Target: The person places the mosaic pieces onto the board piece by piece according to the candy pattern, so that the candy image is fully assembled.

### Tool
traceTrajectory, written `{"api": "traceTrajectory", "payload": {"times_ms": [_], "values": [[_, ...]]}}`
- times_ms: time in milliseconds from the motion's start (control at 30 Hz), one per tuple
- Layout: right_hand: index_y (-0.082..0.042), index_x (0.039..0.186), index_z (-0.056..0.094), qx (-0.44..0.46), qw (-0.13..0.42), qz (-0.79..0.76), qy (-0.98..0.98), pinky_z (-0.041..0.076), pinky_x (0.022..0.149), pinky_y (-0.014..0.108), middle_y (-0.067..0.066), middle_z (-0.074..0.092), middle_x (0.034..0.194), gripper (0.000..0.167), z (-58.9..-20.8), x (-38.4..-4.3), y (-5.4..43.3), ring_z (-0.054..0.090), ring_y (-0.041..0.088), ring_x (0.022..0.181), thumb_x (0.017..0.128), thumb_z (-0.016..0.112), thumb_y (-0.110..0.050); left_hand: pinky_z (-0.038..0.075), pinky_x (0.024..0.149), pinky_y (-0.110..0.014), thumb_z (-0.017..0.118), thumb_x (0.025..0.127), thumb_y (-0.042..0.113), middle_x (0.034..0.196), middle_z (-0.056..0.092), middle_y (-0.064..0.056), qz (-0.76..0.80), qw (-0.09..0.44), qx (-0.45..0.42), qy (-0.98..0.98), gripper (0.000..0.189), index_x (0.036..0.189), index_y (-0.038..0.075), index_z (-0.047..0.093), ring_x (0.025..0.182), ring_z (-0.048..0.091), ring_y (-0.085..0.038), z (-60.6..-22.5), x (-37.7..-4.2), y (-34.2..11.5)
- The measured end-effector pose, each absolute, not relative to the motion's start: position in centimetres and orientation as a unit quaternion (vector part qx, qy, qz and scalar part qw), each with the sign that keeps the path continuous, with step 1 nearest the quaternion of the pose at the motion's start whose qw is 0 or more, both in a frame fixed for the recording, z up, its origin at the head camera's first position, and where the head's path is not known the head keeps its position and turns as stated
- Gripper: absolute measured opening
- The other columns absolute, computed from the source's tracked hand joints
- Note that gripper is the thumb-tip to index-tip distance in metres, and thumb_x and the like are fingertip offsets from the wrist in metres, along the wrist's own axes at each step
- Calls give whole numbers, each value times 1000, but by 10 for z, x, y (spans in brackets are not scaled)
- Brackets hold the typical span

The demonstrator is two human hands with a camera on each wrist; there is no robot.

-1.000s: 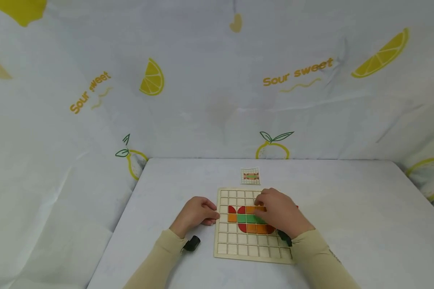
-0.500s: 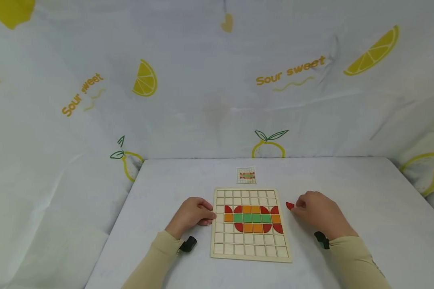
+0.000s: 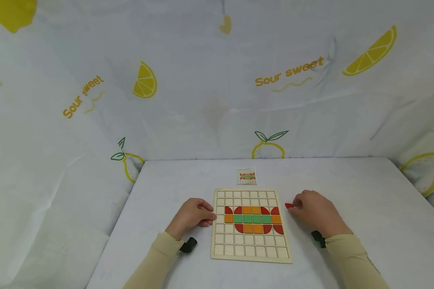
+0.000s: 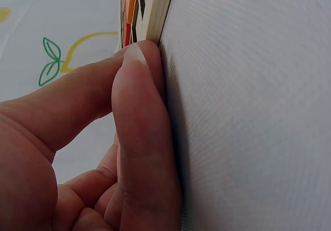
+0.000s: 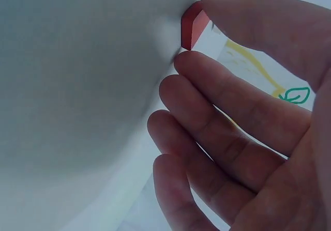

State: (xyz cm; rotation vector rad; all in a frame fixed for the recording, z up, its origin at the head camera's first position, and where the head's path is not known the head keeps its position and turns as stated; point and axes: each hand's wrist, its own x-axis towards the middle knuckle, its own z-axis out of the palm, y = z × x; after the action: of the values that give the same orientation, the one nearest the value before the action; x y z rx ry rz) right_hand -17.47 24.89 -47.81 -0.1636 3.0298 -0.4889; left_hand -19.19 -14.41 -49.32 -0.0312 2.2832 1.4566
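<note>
In the head view, my left hand (image 3: pixel 193 213) holds the left edge of a pale wooden grid board (image 3: pixel 249 251) with thumb and index finger. In the left wrist view, thumb and index tips (image 4: pixel 137 60) meet at the board's edge. Right of the board, my right hand (image 3: pixel 315 210) pinches a red tile (image 5: pixel 191 27) between thumb and index finger, close above the table or touching it. Its full outline is partly hidden. On the board lie red curved tiles (image 3: pixel 239 228), orange square tiles (image 3: pixel 252 228) and a row of green square tiles (image 3: pixel 247 218).
A small pattern card (image 3: pixel 246 176) lies behind the board on the white table (image 3: pixel 347 192). It shows a red, orange and green grid figure. A white cloth with lemon prints (image 3: pixel 217 80) hangs behind the table.
My right hand has moved from over the board to the table on its right, where it has taken hold of the red tile. The left hand has stayed at the board's edge.
</note>
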Motion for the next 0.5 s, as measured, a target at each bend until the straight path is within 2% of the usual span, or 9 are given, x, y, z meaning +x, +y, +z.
{"api": "traceTrajectory", "payload": {"times_ms": [500], "values": [[-6, 96, 81, -71, 37, -162, 983, 63, 82, 48, 3, 72, 88, 21, -479, -185, 239, 64, 22, 84, 88, 90, -23, 63, 66, -25, 91, 87, 15, 83, 79, -5, 522, 217, -16, 824, 28, 105, 5, 72, 67, 73, -12, -494, -193, -144]]}}
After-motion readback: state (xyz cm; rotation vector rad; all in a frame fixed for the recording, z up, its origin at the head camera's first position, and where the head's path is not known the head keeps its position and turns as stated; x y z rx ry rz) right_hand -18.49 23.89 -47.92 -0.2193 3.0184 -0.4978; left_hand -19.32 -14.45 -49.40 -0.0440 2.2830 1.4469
